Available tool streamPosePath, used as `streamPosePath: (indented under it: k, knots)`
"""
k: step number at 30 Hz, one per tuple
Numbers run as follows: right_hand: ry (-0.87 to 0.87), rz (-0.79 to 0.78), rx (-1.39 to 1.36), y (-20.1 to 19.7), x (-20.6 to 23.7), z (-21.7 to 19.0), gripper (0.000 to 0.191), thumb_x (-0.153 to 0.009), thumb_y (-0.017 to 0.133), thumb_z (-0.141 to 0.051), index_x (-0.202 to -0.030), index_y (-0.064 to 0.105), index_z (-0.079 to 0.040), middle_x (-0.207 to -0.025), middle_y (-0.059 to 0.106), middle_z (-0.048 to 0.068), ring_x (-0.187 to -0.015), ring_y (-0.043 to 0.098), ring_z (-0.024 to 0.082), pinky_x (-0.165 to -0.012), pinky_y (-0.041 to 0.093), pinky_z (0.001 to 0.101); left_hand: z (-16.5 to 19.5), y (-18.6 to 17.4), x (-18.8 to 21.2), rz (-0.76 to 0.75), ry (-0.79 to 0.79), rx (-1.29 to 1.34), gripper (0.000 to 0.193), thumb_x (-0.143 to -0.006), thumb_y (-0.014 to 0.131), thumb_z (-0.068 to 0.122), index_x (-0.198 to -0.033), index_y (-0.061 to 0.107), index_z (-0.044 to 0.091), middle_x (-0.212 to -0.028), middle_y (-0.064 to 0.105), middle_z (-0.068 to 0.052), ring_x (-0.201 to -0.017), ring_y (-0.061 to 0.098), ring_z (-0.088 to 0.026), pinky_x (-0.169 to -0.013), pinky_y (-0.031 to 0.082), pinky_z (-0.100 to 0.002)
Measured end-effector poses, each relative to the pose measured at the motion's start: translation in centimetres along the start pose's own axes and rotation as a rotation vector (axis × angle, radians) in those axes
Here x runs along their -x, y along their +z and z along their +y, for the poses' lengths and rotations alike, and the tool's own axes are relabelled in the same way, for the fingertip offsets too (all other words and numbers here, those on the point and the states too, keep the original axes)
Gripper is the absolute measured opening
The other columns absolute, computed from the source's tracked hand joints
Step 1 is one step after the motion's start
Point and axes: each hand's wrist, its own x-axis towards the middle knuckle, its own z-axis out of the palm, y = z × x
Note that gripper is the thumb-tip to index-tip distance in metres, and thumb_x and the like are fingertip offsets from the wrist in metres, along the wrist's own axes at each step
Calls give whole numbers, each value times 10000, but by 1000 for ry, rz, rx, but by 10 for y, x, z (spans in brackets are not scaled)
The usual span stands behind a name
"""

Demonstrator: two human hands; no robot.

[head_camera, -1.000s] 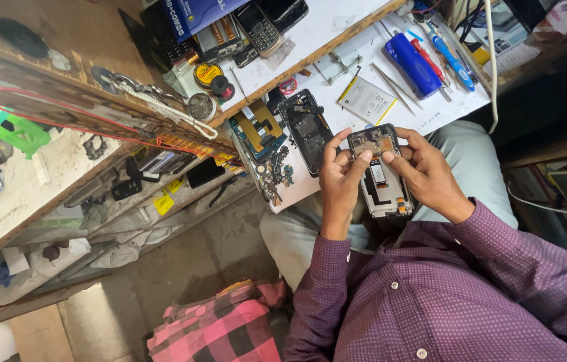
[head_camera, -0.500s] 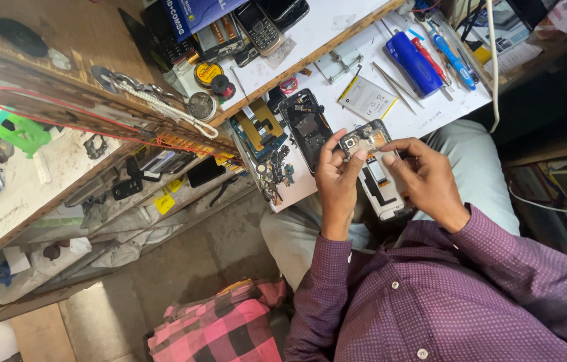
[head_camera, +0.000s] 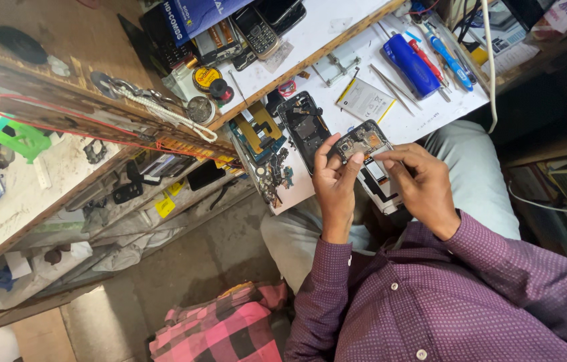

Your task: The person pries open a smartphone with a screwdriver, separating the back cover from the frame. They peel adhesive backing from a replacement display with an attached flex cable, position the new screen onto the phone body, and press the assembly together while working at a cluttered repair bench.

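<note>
Gripping an opened phone (head_camera: 362, 142) at frame centre, the left hand (head_camera: 337, 184) is clamping its edge while the right hand (head_camera: 420, 184) is pinching inside, risking a slip onto the white bench (head_camera: 337, 40).

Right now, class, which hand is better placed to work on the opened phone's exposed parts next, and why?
Probably the right hand: its fingertips are pinched just above the opened phone, apparently holding nothing else, while the left hand grips and steadies the phone.
</note>
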Motion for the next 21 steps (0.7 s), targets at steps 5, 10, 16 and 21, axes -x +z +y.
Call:
streamPosePath:
  k: [5,10,16,21]
  knots:
    - [9,-2,28,0,1,-2,211,-960,645,53,-1108,763,-38,-970,675,87,-832,651,150,-727,520,257,1,0,-1,-10,-18,8,574,-955,725,18,-1460,454,-6,-1172,725,-159,-1037,672,-118,-925,525,-227]
    - [18,-8,15,-1,1,-1,202,-960,645,56,-1089,767,-42,-984,670,79,-851,643,142,-740,516,255,3,-2,-1,-27,-30,35,578,-954,730,12,-1459,449,4,-1148,725,-155,-1033,670,-117,-924,520,-227]
    - [36,-26,-9,-1,1,1,181,-962,652,43,-1069,768,-46,-994,665,68,-879,645,134,-767,526,251,2,-3,-1,-27,-47,50,579,-942,732,-3,-1450,454,9,-1132,725,-149,-1029,676,-124,-925,526,-237]
    - [28,-27,-21,-3,1,2,146,-974,658,27,-1057,760,-36,-989,671,67,-892,648,146,-793,517,259,1,-4,-1,-50,-38,54,577,-946,727,-18,-1453,454,17,-1135,723,-154,-1041,676,-126,-935,529,-240]
